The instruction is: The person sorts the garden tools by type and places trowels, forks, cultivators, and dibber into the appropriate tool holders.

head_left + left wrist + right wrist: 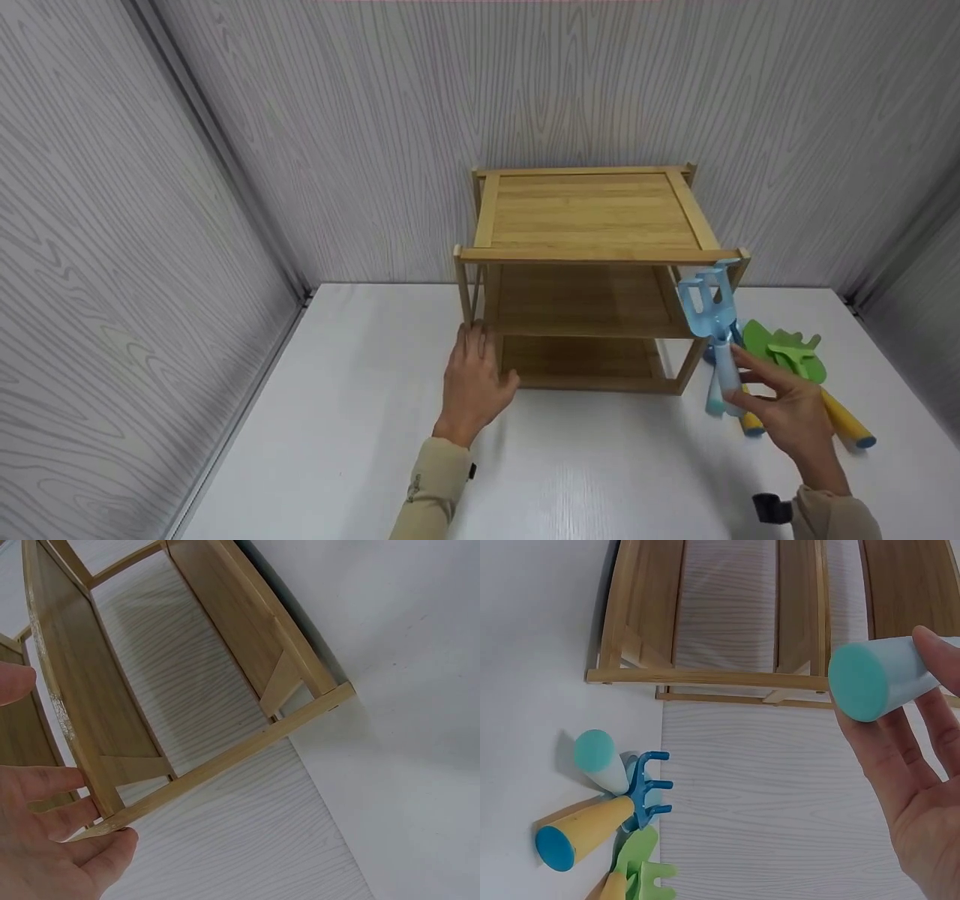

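Head cam: R hand (784, 405) holds a lt-blue toy fork (711, 324) by its handle, pinched btwn thumb & fingers, raised above the table (360, 420) at the front R corner of the wooden rack (592, 214). Fork's long axis runs close to vert in this view, w/ slight lean L toward the rack's middle; tines up, overlapping the rack's top front rail, handle butt down toward the person. Can't tell if tines touch the rack or just pass in front. R wrist cam: handle lies near horiz, round mint butt facing out past the fingers, rack behind it. L hand (474, 379) is at the rack's front L post (463, 289), fingers fairly straight & against the frame, thumb spread well apart; L wrist cam has the fingertips at that corner of the rack. R of rack, more toy tools lie on the table, bunched: blue rake (639, 796) w/ blue-capped yellow handle (592, 831); mint-ended pale handle (596, 751) just beside it, on the rack side; green tool heads (784, 349) farther R from rack, another yellow handle (847, 420) angling toward the person. Rack = 3 tiers, upright, in front of grey wood-grain wall (375, 135).
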A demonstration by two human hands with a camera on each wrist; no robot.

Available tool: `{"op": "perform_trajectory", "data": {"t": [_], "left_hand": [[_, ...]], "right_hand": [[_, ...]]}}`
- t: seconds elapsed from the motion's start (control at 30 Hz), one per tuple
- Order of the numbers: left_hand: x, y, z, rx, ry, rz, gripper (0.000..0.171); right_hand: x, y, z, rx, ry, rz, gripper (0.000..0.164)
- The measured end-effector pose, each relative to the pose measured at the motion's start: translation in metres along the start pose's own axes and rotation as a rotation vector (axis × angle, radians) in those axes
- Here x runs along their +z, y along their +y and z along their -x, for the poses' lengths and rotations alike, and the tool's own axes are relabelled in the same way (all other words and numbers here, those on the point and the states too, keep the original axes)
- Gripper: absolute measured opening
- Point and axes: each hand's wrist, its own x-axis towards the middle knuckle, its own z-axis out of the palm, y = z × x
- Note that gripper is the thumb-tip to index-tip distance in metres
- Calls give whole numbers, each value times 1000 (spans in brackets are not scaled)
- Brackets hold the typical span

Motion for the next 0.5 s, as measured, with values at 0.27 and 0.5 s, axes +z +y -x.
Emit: {"op": "perform_trajectory", "data": {"t": [0.27, 0.5], "left_hand": [[0, 0, 1, -13, -19, -29, 68], [1, 0, 1, 2, 0, -16, 68]], "right_hand": [[7, -5, -1, -46, 9, 18, 58], [16, -10, -5, -99, 3, -22, 60]]}}
